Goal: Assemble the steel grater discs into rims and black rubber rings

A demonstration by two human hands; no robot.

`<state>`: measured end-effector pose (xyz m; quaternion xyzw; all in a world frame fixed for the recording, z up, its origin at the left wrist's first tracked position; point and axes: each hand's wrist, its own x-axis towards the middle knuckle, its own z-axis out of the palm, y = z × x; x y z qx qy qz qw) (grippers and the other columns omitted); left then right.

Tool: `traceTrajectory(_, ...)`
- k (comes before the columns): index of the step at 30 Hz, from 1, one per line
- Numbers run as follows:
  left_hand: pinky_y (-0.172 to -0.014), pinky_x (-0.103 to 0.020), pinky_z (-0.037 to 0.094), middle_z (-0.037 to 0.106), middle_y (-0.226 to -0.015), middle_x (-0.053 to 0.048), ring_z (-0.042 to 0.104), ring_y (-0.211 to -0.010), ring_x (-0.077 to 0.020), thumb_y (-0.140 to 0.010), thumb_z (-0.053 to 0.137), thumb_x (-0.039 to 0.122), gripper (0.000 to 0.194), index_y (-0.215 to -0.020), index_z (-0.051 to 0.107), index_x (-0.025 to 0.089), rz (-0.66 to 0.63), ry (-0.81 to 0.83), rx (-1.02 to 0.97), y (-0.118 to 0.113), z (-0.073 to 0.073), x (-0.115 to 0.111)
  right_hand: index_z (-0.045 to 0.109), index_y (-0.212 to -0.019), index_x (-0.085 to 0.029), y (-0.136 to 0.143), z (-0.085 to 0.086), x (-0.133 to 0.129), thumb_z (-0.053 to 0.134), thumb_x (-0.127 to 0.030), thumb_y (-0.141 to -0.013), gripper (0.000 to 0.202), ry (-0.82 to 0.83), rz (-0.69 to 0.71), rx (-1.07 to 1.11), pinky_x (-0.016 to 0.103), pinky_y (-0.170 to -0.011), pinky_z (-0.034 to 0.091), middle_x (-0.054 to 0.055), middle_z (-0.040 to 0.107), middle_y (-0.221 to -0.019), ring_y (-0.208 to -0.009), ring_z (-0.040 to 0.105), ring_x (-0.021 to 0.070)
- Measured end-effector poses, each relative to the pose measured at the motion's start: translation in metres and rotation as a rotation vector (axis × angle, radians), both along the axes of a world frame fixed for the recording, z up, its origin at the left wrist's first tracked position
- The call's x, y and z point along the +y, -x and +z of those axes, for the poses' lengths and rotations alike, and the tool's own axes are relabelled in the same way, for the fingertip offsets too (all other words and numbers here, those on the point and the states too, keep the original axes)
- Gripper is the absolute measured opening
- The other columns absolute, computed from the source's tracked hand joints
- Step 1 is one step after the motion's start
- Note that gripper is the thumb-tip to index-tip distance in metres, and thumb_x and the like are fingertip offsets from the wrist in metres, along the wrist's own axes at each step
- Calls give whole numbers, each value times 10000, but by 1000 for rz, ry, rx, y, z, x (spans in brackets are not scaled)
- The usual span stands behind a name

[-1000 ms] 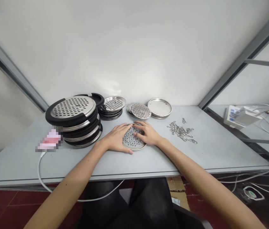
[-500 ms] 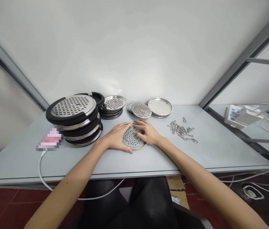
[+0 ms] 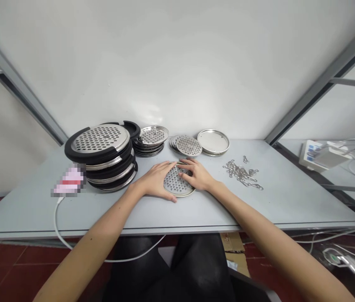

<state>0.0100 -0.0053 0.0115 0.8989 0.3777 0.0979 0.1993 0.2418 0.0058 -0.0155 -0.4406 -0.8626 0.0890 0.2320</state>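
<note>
In front of me on the table lies a round perforated metal disc with a raised rim. My left hand curves around its left side, fingers at the far edge and thumb at the near edge. My right hand is over its right side, with bent fingers on the far rim and the perforated face. Beyond my hands are overlapping flat perforated discs and a stack of shallow round metal trays. Small metal clips or links lie in a loose pile to the right.
At the left stands a tall stack of perforated plates with black rims, with further rimmed perforated discs behind. A blurred pink object with a white cable lies nearby. A white power strip is beyond the right frame post.
The whole scene shifts slightly to the right as the head camera turns a little. My hands keep the same hold on the disc.
</note>
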Motion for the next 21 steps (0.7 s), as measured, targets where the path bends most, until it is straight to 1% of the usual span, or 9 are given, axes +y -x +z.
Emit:
traceTrajectory(6,-1194,-481,201,255,-1585,-148,204,-1468,-351,-498,783,721,1310,-1539,200,179,-8,6,-22,1,0,1,622,-1289,-180,1,0,-3,494,-408,-936,439,-39,9,27,482,-1057,413,144,591,-1335,-1234,536,292)
traceTrajectory(11,-1197,-475,199,259,-1585,-137,200,-1470,-346,-515,769,732,1293,-1539,205,179,-18,-5,-24,2,-1,1,616,-1290,-160,1,0,-4,489,-399,-936,445,-26,-10,33,479,-1062,410,144,586,-1339,-1235,534,294)
traceTrajectory(14,-1195,-479,203,261,-1585,-135,201,-1469,-350,-521,765,734,1283,-1538,209,182,-25,-10,-27,2,-2,1,633,-1275,-175,1,0,-4,472,-399,-947,428,-40,-1,27,475,-1064,412,138,586,-1342,-1240,531,288)
traceTrajectory(18,-1196,-482,198,258,-1585,-145,198,-1470,-350,-511,766,739,1298,-1537,211,172,-17,-6,-20,2,-2,1,632,-1284,-188,1,3,-4,466,-413,-951,434,-52,13,-3,481,-1065,410,136,573,-1366,-1254,523,293)
traceTrajectory(21,-1198,-480,191,249,-1584,-166,197,-1470,-351,-497,769,744,1321,-1536,211,147,-6,3,-10,1,-1,1,612,-1312,-177,1,6,-5,486,-442,-937,476,-46,35,-39,499,-1071,401,147,551,-1395,-1269,512,312)
